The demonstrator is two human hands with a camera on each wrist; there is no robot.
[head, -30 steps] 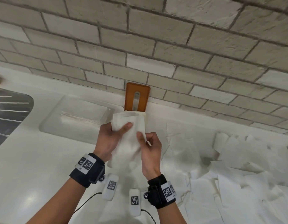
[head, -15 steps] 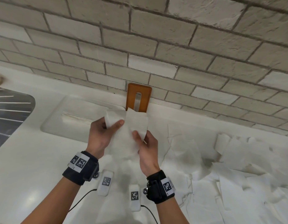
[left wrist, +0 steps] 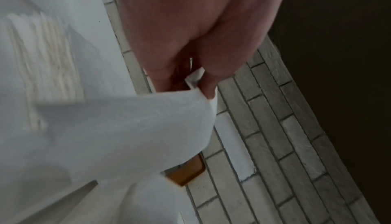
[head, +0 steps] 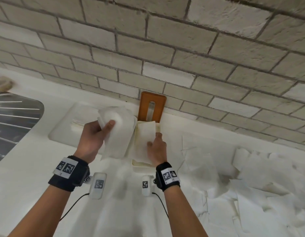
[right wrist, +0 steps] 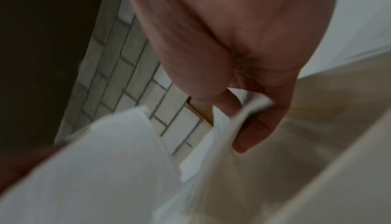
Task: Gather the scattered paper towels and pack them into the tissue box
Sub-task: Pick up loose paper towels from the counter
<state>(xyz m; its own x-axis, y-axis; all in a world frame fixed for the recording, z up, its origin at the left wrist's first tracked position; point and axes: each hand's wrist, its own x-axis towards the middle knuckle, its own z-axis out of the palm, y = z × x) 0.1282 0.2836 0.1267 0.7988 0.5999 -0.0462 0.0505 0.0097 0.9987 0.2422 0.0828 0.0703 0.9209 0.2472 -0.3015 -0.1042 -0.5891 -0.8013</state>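
Observation:
An open cream tissue box (head: 141,165) stands on the white counter, its orange-brown slotted lid (head: 152,106) leaning on the brick wall behind it. My right hand (head: 154,139) pinches a folded paper towel (head: 145,137) that lies lengthwise in the box; the right wrist view shows thumb and fingers (right wrist: 260,127) clamped on its edge. My left hand (head: 103,127) holds a second paper towel (head: 117,134) up just left of the box, pinched at its top corner (left wrist: 203,85). Scattered paper towels (head: 251,185) cover the counter to the right.
A white rectangular tray-like container (head: 62,130) with a slit sits left of the box. A metal sink drainboard (head: 13,120) lies at the far left. The brick wall (head: 182,48) runs close behind. More loose towels (head: 122,211) lie between my forearms.
Both hands held one bunch of towels together in front of the lid; now they have parted. The left drew one towel leftward and the right lowered a folded towel into the box.

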